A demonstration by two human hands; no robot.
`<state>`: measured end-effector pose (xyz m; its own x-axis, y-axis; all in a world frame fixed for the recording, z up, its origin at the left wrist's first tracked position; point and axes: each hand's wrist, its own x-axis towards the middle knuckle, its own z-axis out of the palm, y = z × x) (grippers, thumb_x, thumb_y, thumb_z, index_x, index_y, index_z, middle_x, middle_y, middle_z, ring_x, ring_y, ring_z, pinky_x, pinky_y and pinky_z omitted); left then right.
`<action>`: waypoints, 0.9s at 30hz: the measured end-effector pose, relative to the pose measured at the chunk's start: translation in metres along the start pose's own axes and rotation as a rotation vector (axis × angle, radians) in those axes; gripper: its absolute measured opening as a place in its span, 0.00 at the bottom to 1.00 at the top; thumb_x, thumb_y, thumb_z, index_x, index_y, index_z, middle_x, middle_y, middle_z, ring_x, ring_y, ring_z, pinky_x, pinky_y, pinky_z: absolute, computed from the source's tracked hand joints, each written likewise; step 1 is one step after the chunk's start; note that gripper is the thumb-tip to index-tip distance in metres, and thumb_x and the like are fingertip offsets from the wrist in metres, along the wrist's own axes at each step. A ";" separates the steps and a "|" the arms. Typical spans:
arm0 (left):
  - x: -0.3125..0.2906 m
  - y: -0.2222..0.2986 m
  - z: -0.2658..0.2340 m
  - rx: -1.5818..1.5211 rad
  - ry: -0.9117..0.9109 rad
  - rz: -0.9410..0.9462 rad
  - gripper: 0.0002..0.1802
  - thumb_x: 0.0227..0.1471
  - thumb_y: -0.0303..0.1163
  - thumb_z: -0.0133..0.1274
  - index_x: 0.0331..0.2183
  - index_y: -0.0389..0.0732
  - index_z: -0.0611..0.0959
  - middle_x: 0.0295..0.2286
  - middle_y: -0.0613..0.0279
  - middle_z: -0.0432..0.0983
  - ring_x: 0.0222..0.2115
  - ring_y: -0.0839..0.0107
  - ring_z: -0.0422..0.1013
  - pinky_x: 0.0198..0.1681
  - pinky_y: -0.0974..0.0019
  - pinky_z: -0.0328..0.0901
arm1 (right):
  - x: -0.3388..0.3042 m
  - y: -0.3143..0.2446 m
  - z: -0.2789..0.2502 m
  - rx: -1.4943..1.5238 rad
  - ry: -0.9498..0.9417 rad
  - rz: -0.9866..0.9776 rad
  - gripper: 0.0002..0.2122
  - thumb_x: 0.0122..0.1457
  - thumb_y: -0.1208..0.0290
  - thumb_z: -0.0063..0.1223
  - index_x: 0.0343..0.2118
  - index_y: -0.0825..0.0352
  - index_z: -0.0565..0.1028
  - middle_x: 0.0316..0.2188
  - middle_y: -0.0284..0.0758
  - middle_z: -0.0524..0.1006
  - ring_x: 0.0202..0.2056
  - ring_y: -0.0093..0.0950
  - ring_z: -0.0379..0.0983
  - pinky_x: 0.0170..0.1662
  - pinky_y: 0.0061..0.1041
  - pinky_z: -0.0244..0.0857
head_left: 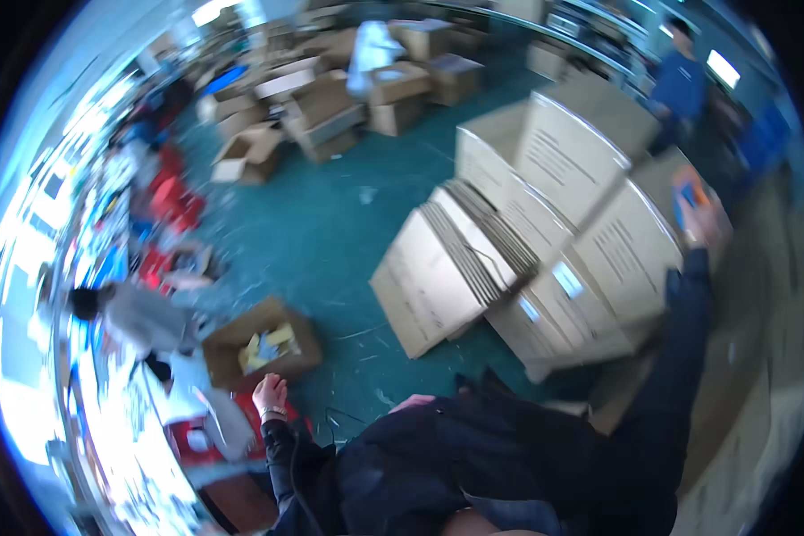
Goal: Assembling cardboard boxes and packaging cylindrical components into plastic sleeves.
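From above, slightly blurred: a green floor (277,219) with brown cartons (630,250) stacked at the right of the frame. Near them, the person's right grip (707,223) is closed around a small blue-and-orange object (687,198) — too blurred to identify. At lower left, the left grip (271,395) is just beside an open box (305,347) with yellow pieces (280,337) inside — whether it holds anything, I cannot tell. Flattened cardboard (424,277) stands right of centre.
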<state>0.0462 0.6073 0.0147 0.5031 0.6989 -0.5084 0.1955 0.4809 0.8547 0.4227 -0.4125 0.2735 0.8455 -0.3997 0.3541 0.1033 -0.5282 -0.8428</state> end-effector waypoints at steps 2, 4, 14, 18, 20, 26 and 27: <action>-0.040 -0.018 0.001 -0.046 0.114 -0.006 0.10 0.60 0.36 0.57 0.38 0.39 0.81 0.31 0.61 0.80 0.27 0.65 0.78 0.26 0.70 0.71 | 0.040 0.045 -0.009 -0.880 0.416 -0.039 0.52 0.39 0.41 0.70 0.65 0.65 0.61 0.61 0.46 0.68 0.59 0.43 0.68 0.62 0.38 0.61; -0.073 -0.029 0.008 -0.041 0.155 -0.020 0.10 0.60 0.36 0.57 0.38 0.40 0.81 0.30 0.62 0.80 0.28 0.65 0.78 0.27 0.70 0.71 | 0.052 0.058 -0.019 -0.832 0.196 0.197 0.50 0.45 0.41 0.65 0.68 0.62 0.56 0.63 0.43 0.67 0.61 0.42 0.66 0.61 0.40 0.61; -0.133 -0.061 -0.047 -0.244 0.037 0.079 0.10 0.60 0.37 0.56 0.38 0.41 0.81 0.28 0.67 0.78 0.28 0.73 0.75 0.32 0.69 0.72 | -0.078 -0.135 0.110 -0.577 0.742 -0.802 0.27 0.57 0.51 0.64 0.51 0.67 0.75 0.46 0.43 0.79 0.47 0.39 0.76 0.50 0.38 0.71; -0.166 -0.058 -0.110 -0.285 0.249 0.003 0.13 0.63 0.40 0.54 0.41 0.41 0.80 0.35 0.63 0.81 0.34 0.70 0.78 0.36 0.68 0.73 | -0.211 -0.136 0.315 0.224 -0.096 -0.629 0.07 0.64 0.74 0.56 0.41 0.73 0.79 0.38 0.38 0.81 0.38 0.29 0.77 0.47 0.28 0.71; -0.191 -0.088 -0.161 -0.392 0.377 -0.060 0.13 0.63 0.40 0.53 0.42 0.40 0.79 0.36 0.61 0.81 0.34 0.69 0.78 0.36 0.68 0.74 | -0.325 -0.180 0.402 0.317 -0.629 -0.340 0.09 0.63 0.75 0.57 0.43 0.72 0.78 0.37 0.36 0.82 0.35 0.24 0.77 0.43 0.23 0.73; -0.297 -0.198 -0.305 -0.966 0.949 -0.100 0.17 0.64 0.37 0.51 0.48 0.36 0.72 0.43 0.52 0.79 0.41 0.59 0.78 0.39 0.65 0.75 | -0.568 -0.251 0.545 0.319 -1.574 -0.162 0.09 0.65 0.76 0.55 0.46 0.70 0.78 0.36 0.35 0.82 0.33 0.20 0.78 0.38 0.18 0.74; -0.316 -0.224 -0.322 -1.034 1.035 -0.078 0.17 0.64 0.37 0.51 0.48 0.36 0.72 0.43 0.52 0.79 0.41 0.59 0.78 0.39 0.65 0.75 | -0.599 -0.261 0.559 0.269 -1.728 -0.312 0.09 0.65 0.76 0.54 0.46 0.71 0.78 0.36 0.35 0.82 0.35 0.20 0.78 0.38 0.18 0.74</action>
<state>-0.4279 0.4493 -0.0505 -0.3830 0.4994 -0.7771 -0.7087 0.3808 0.5939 0.1825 0.3831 0.0548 0.2965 0.9446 -0.1409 0.2774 -0.2264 -0.9337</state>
